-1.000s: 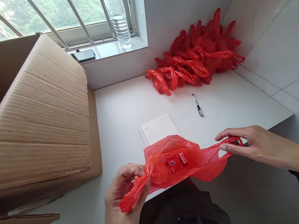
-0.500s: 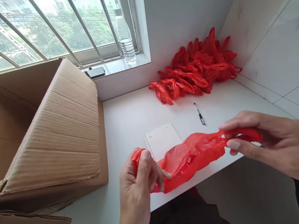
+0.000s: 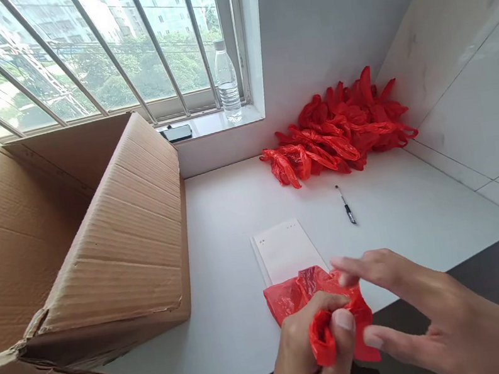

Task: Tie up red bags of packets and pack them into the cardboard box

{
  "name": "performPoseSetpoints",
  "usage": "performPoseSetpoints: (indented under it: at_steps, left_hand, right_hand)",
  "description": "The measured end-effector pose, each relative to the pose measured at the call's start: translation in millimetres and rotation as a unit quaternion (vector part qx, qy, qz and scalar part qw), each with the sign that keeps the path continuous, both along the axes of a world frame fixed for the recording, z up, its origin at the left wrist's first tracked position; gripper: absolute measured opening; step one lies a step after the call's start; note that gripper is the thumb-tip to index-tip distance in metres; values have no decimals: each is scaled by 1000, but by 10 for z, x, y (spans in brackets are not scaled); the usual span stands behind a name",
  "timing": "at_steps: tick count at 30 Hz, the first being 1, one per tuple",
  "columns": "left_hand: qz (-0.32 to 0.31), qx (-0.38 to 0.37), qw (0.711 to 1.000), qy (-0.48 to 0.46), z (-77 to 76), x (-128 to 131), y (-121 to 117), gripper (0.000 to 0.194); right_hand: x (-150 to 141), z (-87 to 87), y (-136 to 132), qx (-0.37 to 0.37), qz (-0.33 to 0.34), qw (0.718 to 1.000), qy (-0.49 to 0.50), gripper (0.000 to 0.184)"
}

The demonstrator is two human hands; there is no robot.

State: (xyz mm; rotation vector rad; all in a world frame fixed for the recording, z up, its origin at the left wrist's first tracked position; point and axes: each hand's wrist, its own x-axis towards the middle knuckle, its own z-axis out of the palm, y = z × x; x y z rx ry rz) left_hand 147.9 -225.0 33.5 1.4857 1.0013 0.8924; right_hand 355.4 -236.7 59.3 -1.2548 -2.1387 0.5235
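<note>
Just nearer us than the white notebook (image 3: 289, 249), our left hand (image 3: 298, 346) grips a red plastic bag (image 3: 311, 282); right of the notebook, our right hand (image 3: 435, 309) spreads wide. The bag looks light, soft, slippery: best held where bunched.

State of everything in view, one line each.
Left hand: shut on red bag
Right hand: open, fingers spread
Red bag: neck bunched
Bag pile: crumpled, heaped
Cardboard box: open
Bottle: upright, capped, part full
Phone: lying flat
Notebook: flat, partly hidden
Pen: lying down
</note>
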Motion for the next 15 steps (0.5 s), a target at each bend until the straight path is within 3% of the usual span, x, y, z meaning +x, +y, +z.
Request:
performPoseSetpoints:
  at_steps: [3, 6, 8, 11, 12, 15]
  left_hand:
    - [-86, -133, 985, -72, 6, -30, 102, 46]
    - [-94, -261, 955, -102, -31, -67, 142, 50]
    - [-79, -258, 957, -110, -54, -113, 176, 41]
    - [-120, -168, 971, -123, -87, -187, 236, 25]
    - [-135, -143, 972, -130, -104, -203, 248, 20]
    - [-143, -72, 976, -150, -183, -219, 249, 8]
  right_hand:
    - [31, -67, 39, -6, 21, 1000, 23, 29]
    - [1, -60, 4, -7, 15, 997, 76, 22]
    - [-30, -36, -31, -16, 42, 994, 99, 21]
    - [-52, -64, -29, -32, 85, 989, 118, 7]
    - [-50, -102, -7, -33, 86, 989, 119, 18]
    - [-36, -281, 106, -60, 103, 990, 78, 72]
